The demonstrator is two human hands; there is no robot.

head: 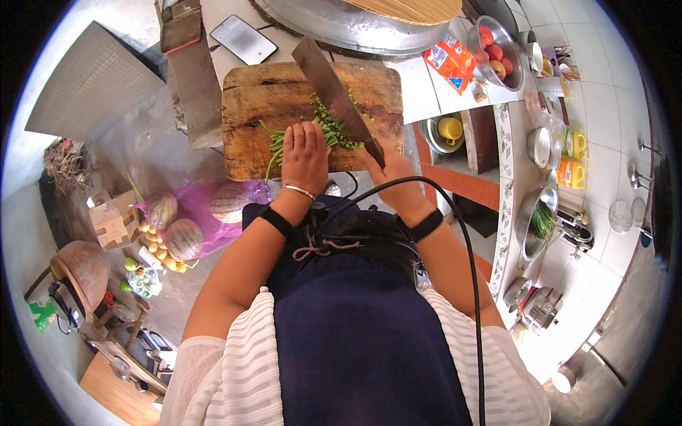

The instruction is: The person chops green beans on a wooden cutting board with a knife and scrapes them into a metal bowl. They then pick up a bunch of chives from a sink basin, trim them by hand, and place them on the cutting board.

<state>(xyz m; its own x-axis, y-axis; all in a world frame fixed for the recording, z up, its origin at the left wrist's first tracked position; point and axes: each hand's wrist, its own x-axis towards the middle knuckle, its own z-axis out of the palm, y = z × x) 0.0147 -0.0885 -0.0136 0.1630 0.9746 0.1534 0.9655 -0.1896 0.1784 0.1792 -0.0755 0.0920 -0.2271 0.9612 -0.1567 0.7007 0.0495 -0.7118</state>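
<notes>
On the worn wooden cutting board (256, 106) lies a bunch of green bean-like stalks (274, 139), pressed down by the fingers of my left hand (305, 154). My right hand (391, 173) grips the handle end of a broad-bladed cleaver (333, 88), whose blade slants up and left across the board. Chopped green pieces (327, 120) lie along the blade's left side, between it and my left fingertips, with a few bits to its right. The cleaver's handle is mostly hidden in my right hand.
A phone (244, 40) lies behind the board, near a large metal pan (362, 26). To the right are an orange packet (452, 63) and a metal bowl (514, 80) of red fruit. Melons (184, 238) in purple netting lie on the floor at left. A black cable (469, 239) crosses my right forearm.
</notes>
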